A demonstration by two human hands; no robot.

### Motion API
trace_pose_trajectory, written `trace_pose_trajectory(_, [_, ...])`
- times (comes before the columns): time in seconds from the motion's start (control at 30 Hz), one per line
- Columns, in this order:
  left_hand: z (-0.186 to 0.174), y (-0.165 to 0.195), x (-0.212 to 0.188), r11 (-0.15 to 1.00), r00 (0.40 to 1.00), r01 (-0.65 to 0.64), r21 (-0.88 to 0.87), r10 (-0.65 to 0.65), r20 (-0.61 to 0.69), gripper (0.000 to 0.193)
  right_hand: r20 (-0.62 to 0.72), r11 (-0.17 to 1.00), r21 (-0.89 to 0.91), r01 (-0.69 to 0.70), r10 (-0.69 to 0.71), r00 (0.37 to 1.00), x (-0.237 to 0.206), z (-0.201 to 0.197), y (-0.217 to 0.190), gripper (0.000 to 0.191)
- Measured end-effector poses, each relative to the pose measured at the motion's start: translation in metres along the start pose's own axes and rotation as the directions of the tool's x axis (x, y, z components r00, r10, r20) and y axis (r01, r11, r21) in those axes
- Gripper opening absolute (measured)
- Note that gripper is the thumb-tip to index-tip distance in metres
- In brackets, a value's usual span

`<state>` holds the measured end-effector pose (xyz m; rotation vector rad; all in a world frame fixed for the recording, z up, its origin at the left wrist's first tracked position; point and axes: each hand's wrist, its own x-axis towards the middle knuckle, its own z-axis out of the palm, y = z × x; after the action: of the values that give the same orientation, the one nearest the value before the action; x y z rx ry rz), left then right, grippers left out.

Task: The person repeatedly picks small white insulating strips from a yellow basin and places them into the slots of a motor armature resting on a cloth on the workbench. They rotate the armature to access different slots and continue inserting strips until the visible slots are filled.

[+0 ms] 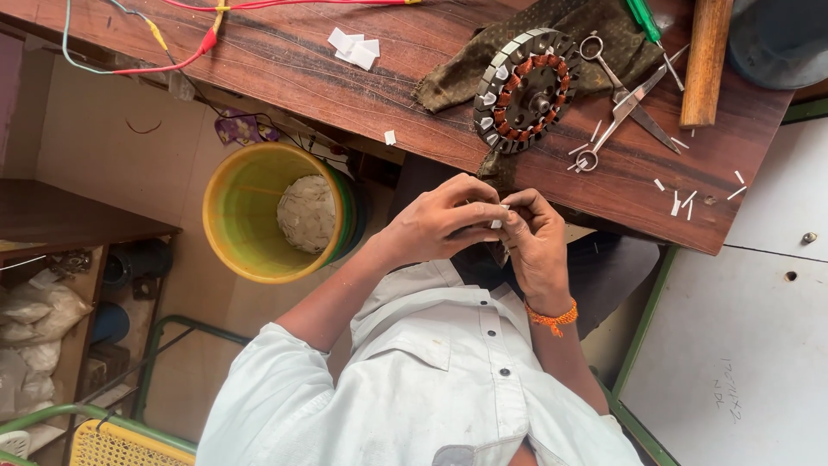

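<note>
1 stator [526,91], 1 scissors [623,103], 1 bucket [226,207], 2 hands [496,229].

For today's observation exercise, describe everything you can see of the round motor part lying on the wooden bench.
The round motor part is a flat metal ring with grey teeth around its rim, some tipped with white slips. Inside sit coppery-orange wire coils around a dark hub. It lies flat on a brown patterned cloth on the wooden bench, beside open scissors. Neither hand touches it; both hands pinch a small white strip just below the bench edge.

Table [362,86] — dark, grained wood, faintly glossy. Stator [526,91] — dull steel laminations, copper windings. Scissors [623,102] — bright metal. Bucket [250,211] — smooth yellow plastic. Paper slip [497,223] — matt white.
</note>
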<state>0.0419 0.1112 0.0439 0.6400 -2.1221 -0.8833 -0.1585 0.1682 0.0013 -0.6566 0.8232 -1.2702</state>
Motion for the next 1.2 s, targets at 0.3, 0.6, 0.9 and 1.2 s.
trace_pose_trajectory(0.3, [0.002, -0.015, -0.007, 0.966, 0.965, -0.210, 0.148, 0.230, -0.129, 0.032, 0.113, 0.914, -0.390, 0.107, -0.068, 0.991, 0.000, 0.021, -0.017, 0.019])
trace_pose_trajectory(0.6, [0.030, -0.016, -0.007, 0.934, 0.904, -0.033, -0.357, -0.125, -0.410, 0.025, 0.149, 0.539, -0.669, 0.512, -0.577, 0.803, 0.001, 0.029, 0.000, 0.028])
trace_pose_trajectory(0.9, [0.028, -0.016, 0.020, 0.973, 0.813, 0.022, -0.229, -0.151, -0.563, 0.014, 0.021, 0.584, -0.651, 0.485, -0.625, 0.780, 0.028, 0.029, -0.026, 0.034])
trace_pose_trajectory(1.2, [0.010, -0.044, 0.050, 0.907, 0.843, 0.256, 0.334, -0.041, -0.536, 0.058, 0.067, 0.475, -0.590, 0.653, -0.777, 0.626, 0.066, 0.033, -0.081, 0.032])
